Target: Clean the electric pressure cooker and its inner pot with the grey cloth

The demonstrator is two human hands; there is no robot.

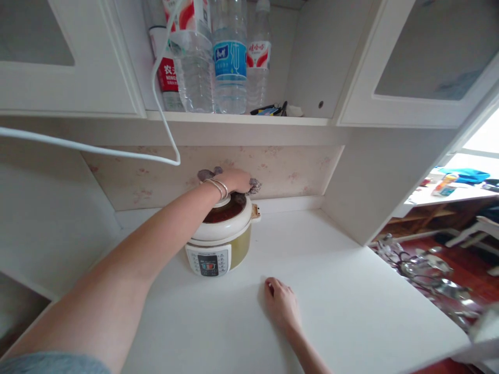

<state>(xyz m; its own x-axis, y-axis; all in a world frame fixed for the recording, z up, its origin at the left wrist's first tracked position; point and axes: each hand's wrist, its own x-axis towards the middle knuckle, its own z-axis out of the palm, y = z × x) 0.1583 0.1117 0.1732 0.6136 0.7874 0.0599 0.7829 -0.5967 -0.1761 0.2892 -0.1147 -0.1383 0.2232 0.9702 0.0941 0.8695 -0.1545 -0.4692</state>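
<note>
My left hand [238, 181] reaches over an electric pressure cooker [239, 249] and is closed on a crumpled grey patterned cloth [255, 186]. The cloth shows on both sides of the hand, behind the cooker's lid, near the wallpapered back wall. My left fingertips are mostly hidden. The cooker has a white lid rim, a dark brown lid top and a control panel [208, 262] facing me. My right hand [283, 301] rests on the white countertop [331, 291] in front of the cooker, its fingers curled in with nothing seen in them.
Overhead, an open cabinet shelf [312, 121] holds several plastic bottles [230, 59] and small items. A white cable [128, 154] hangs in front at the left. A white side panel [382, 171] bounds the right. Beyond it, shiny metal items [424, 267] lie on the reddish floor.
</note>
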